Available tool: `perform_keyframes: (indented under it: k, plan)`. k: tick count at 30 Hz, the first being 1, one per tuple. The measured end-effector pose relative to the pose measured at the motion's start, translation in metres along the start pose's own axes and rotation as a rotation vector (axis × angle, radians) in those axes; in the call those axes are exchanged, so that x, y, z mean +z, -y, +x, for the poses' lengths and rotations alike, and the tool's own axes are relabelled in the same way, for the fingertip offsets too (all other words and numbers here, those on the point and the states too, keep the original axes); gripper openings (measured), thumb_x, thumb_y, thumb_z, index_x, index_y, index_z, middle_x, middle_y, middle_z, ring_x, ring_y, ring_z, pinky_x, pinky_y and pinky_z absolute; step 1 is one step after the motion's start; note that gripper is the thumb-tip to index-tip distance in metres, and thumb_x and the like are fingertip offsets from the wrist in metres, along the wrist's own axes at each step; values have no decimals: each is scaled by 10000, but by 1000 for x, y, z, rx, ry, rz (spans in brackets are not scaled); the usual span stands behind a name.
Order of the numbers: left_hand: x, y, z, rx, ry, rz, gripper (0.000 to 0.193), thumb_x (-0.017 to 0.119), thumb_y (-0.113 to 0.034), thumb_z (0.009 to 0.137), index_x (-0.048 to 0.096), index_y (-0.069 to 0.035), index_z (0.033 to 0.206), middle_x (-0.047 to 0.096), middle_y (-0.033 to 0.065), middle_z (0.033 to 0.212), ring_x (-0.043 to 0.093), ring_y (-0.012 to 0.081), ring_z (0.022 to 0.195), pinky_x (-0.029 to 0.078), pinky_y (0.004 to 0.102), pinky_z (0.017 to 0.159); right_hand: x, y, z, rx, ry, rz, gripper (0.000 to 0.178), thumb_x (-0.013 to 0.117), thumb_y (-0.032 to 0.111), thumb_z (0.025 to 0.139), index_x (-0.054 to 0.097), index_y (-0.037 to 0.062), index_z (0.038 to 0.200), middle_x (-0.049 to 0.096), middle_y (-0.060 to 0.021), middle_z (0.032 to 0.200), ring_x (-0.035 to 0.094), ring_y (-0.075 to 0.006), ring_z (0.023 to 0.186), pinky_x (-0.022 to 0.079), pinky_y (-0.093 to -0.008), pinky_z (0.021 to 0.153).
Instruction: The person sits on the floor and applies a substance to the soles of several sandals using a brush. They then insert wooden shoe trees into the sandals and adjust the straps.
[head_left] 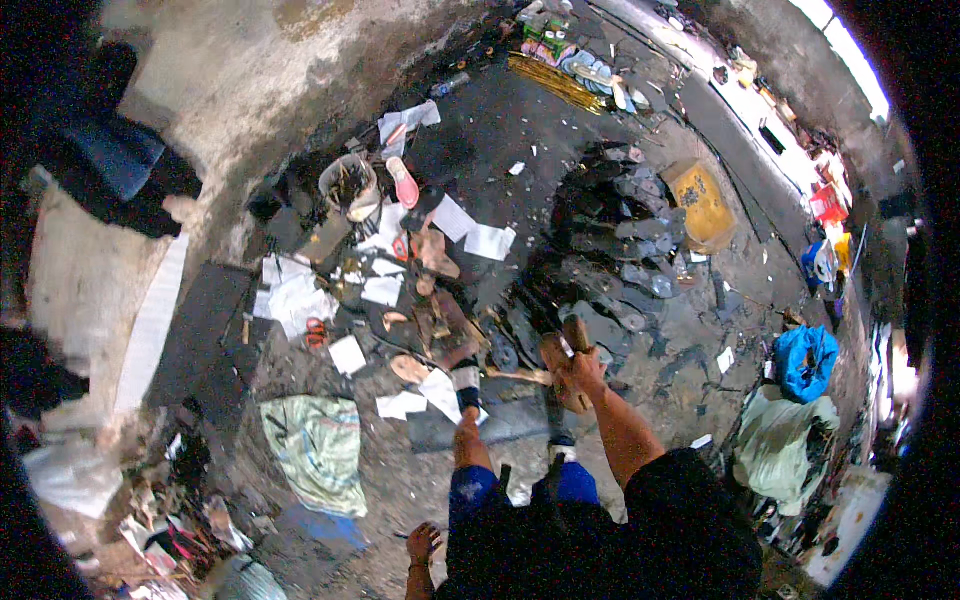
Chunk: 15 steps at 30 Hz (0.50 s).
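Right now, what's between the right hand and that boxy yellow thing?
The head view shows many dark pieces lying close together between the right hand and the boxy yellow thing.

Wide fisheye view downward from head height

It looked like a shoemaking workshop: a pink sole (403, 183) and white sheets (297, 300) littered the floor (395, 480) toward its left edge, dark shoe-like pieces (640, 228) the middle.
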<state>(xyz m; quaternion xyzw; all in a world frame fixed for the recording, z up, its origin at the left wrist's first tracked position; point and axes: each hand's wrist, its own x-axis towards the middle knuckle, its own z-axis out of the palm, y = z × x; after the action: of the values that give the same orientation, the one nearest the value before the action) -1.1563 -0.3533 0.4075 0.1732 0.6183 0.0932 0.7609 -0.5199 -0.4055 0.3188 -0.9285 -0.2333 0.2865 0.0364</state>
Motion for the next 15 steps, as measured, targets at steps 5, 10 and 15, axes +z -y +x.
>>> perform_keyframes:
  k: [5,10,15]
  plan:
    - [36,-155,61,91,-246,151,398,649,-219,927,526,-87,1281,638,141,1149,657,304,957,571,469,772,-17,90,109,37,-25,44,501,694,484,777,650,196,1184,510,-153,1315,541,-377,1153,426,-565,937]
    - [86,-259,149,163,-258,264,403,637,-225,932,520,-87,1292,623,140,1176,636,305,991,554,470,800,-103,244,189,-62,-150,306,584,704,450,769,575,250,1302,598,-108,1236,593,-305,1146,485,-444,945]
    - [175,-326,230,164,-45,463,408,625,-231,938,513,-87,1303,607,138,1203,616,307,1025,538,471,829,-119,284,269,-59,-224,252,391,667,393,775,645,209,1120,683,-135,970,661,-379,907,507,-564,803]
